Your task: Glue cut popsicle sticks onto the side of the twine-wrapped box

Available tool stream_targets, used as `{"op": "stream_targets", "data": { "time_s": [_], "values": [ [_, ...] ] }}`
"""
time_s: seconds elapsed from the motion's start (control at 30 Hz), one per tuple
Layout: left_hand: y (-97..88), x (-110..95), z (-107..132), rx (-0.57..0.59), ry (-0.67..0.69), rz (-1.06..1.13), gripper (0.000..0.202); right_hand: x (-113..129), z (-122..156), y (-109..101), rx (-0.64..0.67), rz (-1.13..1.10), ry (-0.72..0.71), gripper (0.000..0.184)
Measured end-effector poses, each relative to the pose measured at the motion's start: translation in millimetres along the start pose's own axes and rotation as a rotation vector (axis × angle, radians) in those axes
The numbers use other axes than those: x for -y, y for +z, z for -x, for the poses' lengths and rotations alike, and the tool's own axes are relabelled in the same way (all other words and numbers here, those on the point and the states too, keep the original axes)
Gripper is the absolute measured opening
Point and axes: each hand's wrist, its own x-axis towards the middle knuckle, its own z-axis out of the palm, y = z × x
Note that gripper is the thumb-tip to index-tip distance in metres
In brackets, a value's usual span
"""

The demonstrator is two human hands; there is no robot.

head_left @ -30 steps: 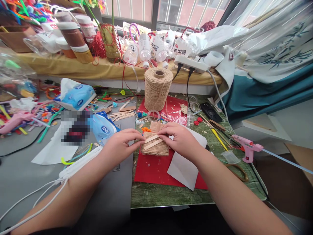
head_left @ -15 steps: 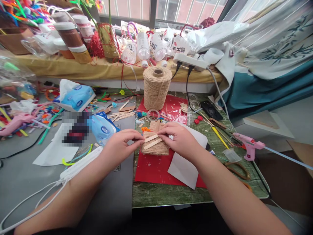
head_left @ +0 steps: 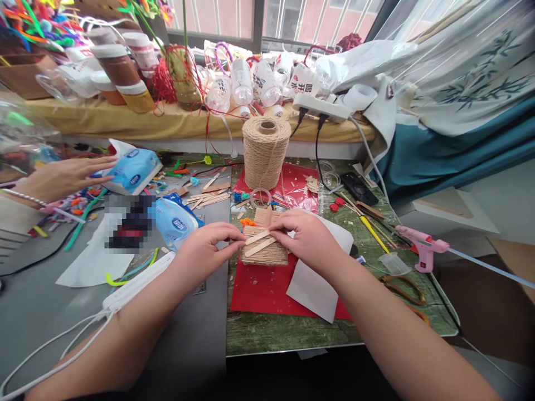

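Cluttered table (head_left: 292,334) by the window (head_left: 225,16). My left hand (head_left: 204,252) and right hand (head_left: 310,239) pinch craft sticks (head_left: 259,243). Another hand (head_left: 62,175) has arrived at ten o'clock.

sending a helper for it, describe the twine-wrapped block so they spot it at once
Start at the tall twine spool and come toward the person to the red sheet. There the block sits, held between the left hand and right hand. It alone is a flat pad wound in twine with two pale sticks on top.
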Motion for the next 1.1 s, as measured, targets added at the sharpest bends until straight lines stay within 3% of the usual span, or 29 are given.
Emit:
{"op": "stream_targets", "data": {
  "time_s": [0.17,0.33,0.6,0.8,1.1],
  "values": [
    [0.6,0.6,-0.2,-0.006,0.006,0.002,0.014,0.0,-0.2,-0.7,0.018,0.012,-0.024,0.017],
    [1.4,0.3,1.4,-0.010,0.011,-0.005,0.013,-0.4,9.7,-0.3,-0.054,0.009,-0.030,0.015],
    [1.1,-1.2,0.2,-0.003,-0.017,0.015,0.012,-1.6,24.4,13.2,-0.107,0.079,-0.175,0.022],
    [0.9,-2.4,-1.4,0.014,-0.072,0.035,0.011,2.6,27.1,19.9,-0.137,0.134,-0.186,0.024],
    [1.6,1.4,-1.4,-0.007,-0.017,0.017,0.012,7.0,30.1,18.6,-0.080,0.169,-0.173,0.027]
  ]
}}
